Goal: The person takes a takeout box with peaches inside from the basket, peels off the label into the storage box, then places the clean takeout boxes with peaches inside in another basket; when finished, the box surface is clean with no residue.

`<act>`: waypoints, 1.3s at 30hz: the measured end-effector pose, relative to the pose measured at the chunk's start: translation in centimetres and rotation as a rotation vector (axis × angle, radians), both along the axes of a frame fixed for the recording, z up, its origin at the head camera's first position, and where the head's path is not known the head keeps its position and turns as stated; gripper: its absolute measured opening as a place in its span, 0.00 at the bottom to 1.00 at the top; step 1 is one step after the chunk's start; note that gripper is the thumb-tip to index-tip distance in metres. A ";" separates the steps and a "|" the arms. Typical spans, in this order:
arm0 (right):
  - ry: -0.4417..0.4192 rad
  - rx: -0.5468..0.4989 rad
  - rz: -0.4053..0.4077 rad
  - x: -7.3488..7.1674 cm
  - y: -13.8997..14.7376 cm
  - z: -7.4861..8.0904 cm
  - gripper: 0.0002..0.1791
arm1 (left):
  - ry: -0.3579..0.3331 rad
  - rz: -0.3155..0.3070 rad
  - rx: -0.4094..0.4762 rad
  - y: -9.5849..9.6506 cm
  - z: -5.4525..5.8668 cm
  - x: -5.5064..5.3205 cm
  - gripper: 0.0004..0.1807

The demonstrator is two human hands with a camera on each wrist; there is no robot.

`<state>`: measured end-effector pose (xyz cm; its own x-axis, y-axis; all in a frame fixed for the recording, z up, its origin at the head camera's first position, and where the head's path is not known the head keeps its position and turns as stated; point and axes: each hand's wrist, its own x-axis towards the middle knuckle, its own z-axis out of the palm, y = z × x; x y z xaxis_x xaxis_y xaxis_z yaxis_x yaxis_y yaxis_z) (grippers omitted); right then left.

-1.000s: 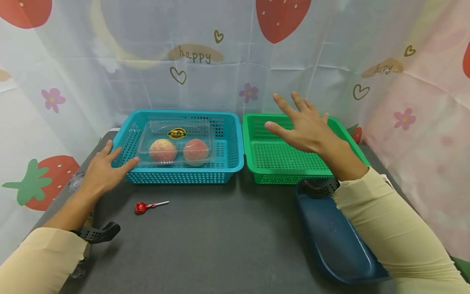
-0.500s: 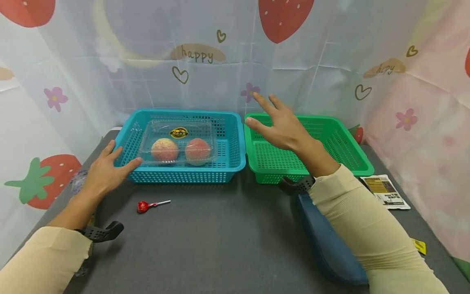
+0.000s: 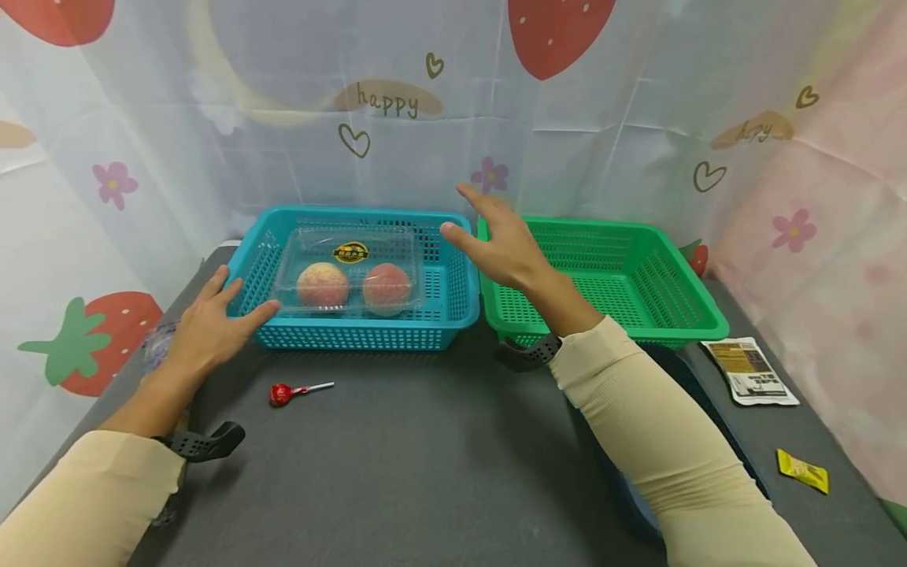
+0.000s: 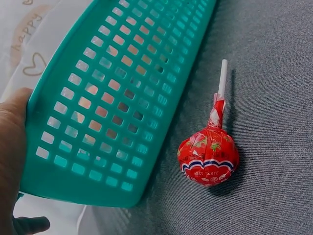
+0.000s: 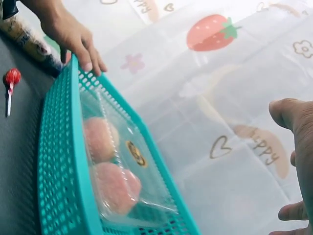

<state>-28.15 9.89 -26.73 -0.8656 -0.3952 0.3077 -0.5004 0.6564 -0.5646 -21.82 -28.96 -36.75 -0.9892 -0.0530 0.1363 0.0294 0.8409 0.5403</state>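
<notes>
A blue plastic basket (image 3: 354, 324) stands at the back left of the table. In it lies a clear plastic box (image 3: 397, 246) with two peaches (image 3: 323, 285) inside and a dark label on its lid. My left hand (image 3: 201, 335) rests on the basket's front left corner, thumb and fingers spread over the rim. Over the gap between the two baskets, my right hand (image 3: 501, 246) hangs in the air with fingers apart, touching nothing; it is near the blue basket's right end. A red wrapped lollipop (image 3: 282, 394) lies on the table before the basket.
To the right stands a green basket (image 3: 638, 315) with nothing in it. A dark blue tray (image 3: 631, 500) is partly hidden under my right forearm. Farther right lie a printed packet (image 3: 754, 374) and a small yellow packet (image 3: 802, 471). Some wrapped item (image 3: 157, 346) shows behind my left arm.
My right hand has moved left, from above the green basket to near the blue basket's right end. The left hand stays on its corner. The packets at right have come into view.
</notes>
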 end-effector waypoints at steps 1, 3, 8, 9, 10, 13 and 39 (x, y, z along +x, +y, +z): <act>-0.011 -0.010 0.000 -0.1 -0.3 -0.2 0.39 | 0.002 -0.001 -0.001 0.0 0.0 0.0 0.49; -0.039 -0.029 0.002 -0.3 -1.0 -0.7 0.39 | 0.005 -0.001 -0.001 0.0 0.1 0.0 0.49; -0.110 -0.056 0.018 -0.7 -2.6 -1.9 0.38 | 0.009 0.004 0.001 0.0 0.0 0.0 0.49; -0.124 -0.059 0.019 -0.8 -2.9 -2.1 0.38 | 0.009 0.005 -0.001 0.0 0.0 0.0 0.49; -0.138 -0.062 0.020 -0.9 -3.2 -2.4 0.38 | 0.009 0.004 -0.002 0.0 -0.1 0.0 0.49; -0.175 -0.064 0.020 -1.2 -4.0 -3.0 0.37 | 0.007 0.003 -0.006 0.0 -0.2 0.0 0.49; -0.411 0.027 -0.034 -4.1 -8.2 -7.1 0.37 | 0.035 0.003 -0.012 -0.2 -0.1 0.3 0.48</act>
